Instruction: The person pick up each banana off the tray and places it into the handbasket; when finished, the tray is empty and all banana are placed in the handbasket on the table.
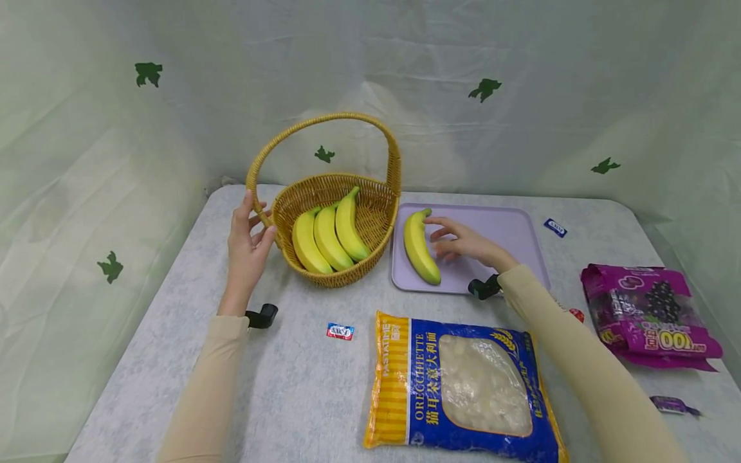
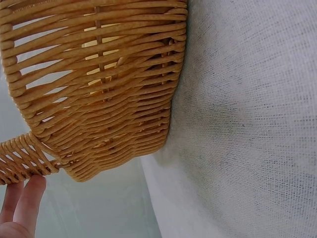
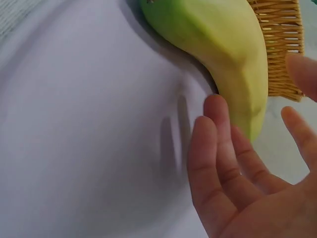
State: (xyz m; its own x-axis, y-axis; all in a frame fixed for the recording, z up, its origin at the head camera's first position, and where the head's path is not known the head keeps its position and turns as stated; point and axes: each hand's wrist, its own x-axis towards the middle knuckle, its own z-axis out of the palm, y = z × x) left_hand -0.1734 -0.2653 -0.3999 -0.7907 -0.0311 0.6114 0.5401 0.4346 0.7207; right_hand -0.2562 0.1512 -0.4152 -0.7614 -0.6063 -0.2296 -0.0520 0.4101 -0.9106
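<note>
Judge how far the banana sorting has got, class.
Three bananas already lie in the wicker basket, which the left hand steadies. The right hand reaches, open, beside the last banana on the purple tray; that one remains.

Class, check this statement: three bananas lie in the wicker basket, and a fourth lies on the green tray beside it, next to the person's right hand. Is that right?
One detail is wrong: the tray is pale purple, not green, as the head view shows. The rest holds: three bananas lie in the wicker basket, and a fourth banana lies on the tray next to the right hand.
</note>
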